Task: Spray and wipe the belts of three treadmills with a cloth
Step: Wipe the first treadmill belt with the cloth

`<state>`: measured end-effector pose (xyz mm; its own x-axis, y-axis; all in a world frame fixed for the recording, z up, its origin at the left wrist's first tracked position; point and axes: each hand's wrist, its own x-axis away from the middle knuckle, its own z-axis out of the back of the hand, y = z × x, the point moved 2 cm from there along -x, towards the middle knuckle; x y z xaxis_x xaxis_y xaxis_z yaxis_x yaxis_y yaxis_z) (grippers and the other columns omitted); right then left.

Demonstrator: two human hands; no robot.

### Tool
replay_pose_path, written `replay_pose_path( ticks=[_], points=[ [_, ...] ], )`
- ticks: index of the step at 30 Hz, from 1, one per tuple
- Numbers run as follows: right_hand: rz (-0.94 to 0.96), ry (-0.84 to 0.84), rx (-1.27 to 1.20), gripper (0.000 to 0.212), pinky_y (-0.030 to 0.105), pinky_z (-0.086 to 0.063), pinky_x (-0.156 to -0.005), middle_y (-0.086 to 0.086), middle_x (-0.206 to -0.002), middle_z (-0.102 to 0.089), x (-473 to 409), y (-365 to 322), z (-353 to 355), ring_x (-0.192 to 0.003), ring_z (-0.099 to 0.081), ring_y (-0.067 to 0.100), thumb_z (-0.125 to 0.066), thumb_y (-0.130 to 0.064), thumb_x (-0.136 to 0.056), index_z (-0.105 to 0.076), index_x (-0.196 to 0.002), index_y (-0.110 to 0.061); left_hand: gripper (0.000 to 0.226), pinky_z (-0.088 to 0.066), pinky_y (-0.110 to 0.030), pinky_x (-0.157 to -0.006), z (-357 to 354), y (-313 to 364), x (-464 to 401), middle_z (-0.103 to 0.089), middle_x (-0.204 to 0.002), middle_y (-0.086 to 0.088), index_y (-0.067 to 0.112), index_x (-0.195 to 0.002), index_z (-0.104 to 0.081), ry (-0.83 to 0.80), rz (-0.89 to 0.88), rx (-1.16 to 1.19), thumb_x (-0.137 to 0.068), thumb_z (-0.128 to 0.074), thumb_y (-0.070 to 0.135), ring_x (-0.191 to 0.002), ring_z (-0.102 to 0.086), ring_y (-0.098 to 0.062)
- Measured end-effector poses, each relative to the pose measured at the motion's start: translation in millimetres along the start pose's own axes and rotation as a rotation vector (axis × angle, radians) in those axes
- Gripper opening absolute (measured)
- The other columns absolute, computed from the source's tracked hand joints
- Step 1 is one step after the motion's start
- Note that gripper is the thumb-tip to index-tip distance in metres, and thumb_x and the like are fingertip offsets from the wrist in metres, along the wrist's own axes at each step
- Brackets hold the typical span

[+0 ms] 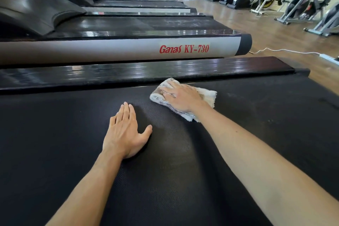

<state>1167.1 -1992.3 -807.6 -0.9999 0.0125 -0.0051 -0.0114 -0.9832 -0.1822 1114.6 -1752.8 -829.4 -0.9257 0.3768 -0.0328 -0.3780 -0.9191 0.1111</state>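
Your right hand lies flat on the cloth, fingers straight and spread, pressing it onto the belt of the nearest treadmill — nothing is curled round the fabric. The cloth is a crumpled white rag with brownish marks; it sits at the far edge of the belt, touching the glossy black side rail that runs along it. Your left hand rests palm down on the same belt, nearer to you and to the left of the cloth, fingers straight and together, thumb out to the side, holding nothing. The two hands are near each other but apart.

Beyond the rail stands the next treadmill, its grey side panel marked "Ganas KY-730" in red — behind it more treadmills recede in a row. A white cable trails over the wooden floor from its end. Along the right wall stand exercise bikes and other machines. The belt under your hands is black and finely textured.
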Motion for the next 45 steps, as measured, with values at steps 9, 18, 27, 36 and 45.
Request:
replay_pose_path(
  ticks=[9,18,27,36,45],
  points=[
    [-0.302,0.104,-0.007,0.052,0.048,-0.026,-0.122,-0.006,-0.172,-0.016,41,83,23,-0.152,-0.03,0.029,-0.026,-0.051,-0.107,-0.035,-0.157,-0.043,0.116,-0.011,-0.041,-0.125,2,0,0,0.006,-0.169,-0.014,0.003,-0.161,0.002,-0.011,0.003,-0.023,-0.071,0.006,0.076,-0.157,0.004,-0.022],
    [-0.25,0.134,-0.071,0.056,0.055,-0.034,-0.113,0.009,-0.158,-0.038,28,24,14,-0.14,-0.044,0.038,-0.033,-0.052,-0.104,-0.042,-0.151,-0.023,0.103,-0.013,-0.042,-0.125,3,3,1,0.007,-0.169,-0.014,0.004,-0.161,0.001,-0.015,0.007,-0.065,-0.084,-0.005,0.072,-0.157,0.005,-0.022],
    [0.007,0.06,0.013,0.05,0.047,-0.031,-0.118,-0.014,-0.168,-0.023,69,69,6,-0.147,-0.037,0.023,-0.021,-0.058,-0.102,-0.037,-0.149,-0.057,0.116,-0.013,-0.041,-0.123,6,2,2,0.008,-0.169,-0.013,0.005,-0.161,0.001,-0.023,0.01,-0.058,-0.069,0.01,0.075,-0.157,0.005,-0.022],
    [-0.145,0.063,0.026,0.051,0.049,-0.042,-0.103,0.001,-0.154,-0.035,31,79,17,-0.132,-0.049,0.035,-0.021,-0.055,-0.099,-0.043,-0.143,-0.048,0.089,-0.011,-0.04,-0.122,3,4,1,0.005,-0.17,-0.011,0.009,-0.162,-0.001,0.01,-0.006,-0.035,-0.097,-0.023,0.066,-0.157,0.004,-0.021],
    [-0.093,0.031,0.035,0.046,0.04,-0.034,-0.107,-0.015,-0.168,-0.02,95,129,32,-0.146,-0.038,0.024,-0.026,-0.05,-0.106,-0.038,-0.151,-0.053,0.094,-0.012,-0.04,-0.123,0,2,1,0.005,-0.17,-0.01,0.01,-0.162,-0.002,0.014,0.005,-0.052,-0.091,-0.013,0.07,-0.157,0.005,-0.02]
  ],
)
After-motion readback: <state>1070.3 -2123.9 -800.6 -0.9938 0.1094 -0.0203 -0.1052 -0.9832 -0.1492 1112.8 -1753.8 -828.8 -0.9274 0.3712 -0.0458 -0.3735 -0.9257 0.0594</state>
